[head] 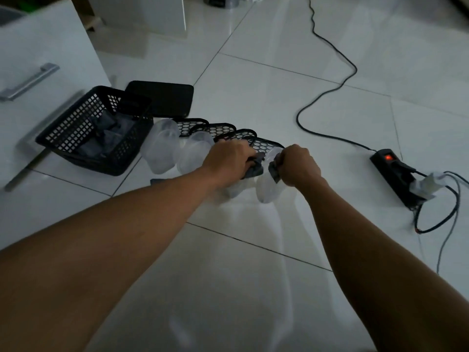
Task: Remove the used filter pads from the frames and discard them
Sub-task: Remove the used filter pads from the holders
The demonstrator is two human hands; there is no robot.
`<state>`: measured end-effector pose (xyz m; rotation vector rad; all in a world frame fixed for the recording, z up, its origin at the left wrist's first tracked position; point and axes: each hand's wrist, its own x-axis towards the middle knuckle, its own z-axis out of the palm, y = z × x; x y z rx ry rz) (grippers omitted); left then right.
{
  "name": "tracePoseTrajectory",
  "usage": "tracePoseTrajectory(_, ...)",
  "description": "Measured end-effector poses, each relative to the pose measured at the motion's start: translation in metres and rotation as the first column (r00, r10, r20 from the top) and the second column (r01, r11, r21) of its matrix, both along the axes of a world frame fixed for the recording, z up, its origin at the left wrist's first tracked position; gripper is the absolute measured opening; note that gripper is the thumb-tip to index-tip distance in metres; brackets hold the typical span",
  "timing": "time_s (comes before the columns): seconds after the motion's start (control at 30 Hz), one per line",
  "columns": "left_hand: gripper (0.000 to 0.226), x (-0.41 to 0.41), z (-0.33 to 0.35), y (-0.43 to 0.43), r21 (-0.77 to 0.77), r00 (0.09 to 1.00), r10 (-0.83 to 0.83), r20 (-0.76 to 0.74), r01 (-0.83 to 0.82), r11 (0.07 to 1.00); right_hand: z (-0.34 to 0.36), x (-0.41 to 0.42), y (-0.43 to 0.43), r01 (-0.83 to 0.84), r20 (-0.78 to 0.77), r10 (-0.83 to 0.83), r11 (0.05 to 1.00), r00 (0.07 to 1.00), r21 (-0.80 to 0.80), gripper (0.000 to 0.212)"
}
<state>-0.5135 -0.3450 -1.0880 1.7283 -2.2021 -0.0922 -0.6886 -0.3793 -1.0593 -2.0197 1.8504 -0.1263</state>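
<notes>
Left hand [228, 158] curls round a dark grey pad [255, 170]. Right hand [298, 165] pinches a dark scrap [275, 172] just beside it; same pad or a second one, cannot tell. Both work at the right end of the row of black honeycomb frames [266, 144] on the floor. Basket [76, 128] at left holds several grey pads [111, 138]. Judgement: well under way. Clear cups [162, 146] hide whether other frames hold pads.
</notes>
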Motion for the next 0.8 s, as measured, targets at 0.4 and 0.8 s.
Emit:
tracePoseTrajectory(0.4, 0.029, -0.024, -0.056, 0.083, 0.228, 0.991, -0.077, 0.112, 0.05, 0.972, 0.037, 0.011, 0.014, -0.379, -0.049, 0.383, 0.923, 0.922, 0.069, 0.003)
tracePoseTrajectory(0.8, 0.091, -0.007, -0.079, 0.091, 0.37, 0.948, 0.132, -0.291, -0.015, 0.929, -0.041, 0.024, 0.053, -0.5, -0.131, 0.527, 0.844, 0.84, 0.194, 0.013)
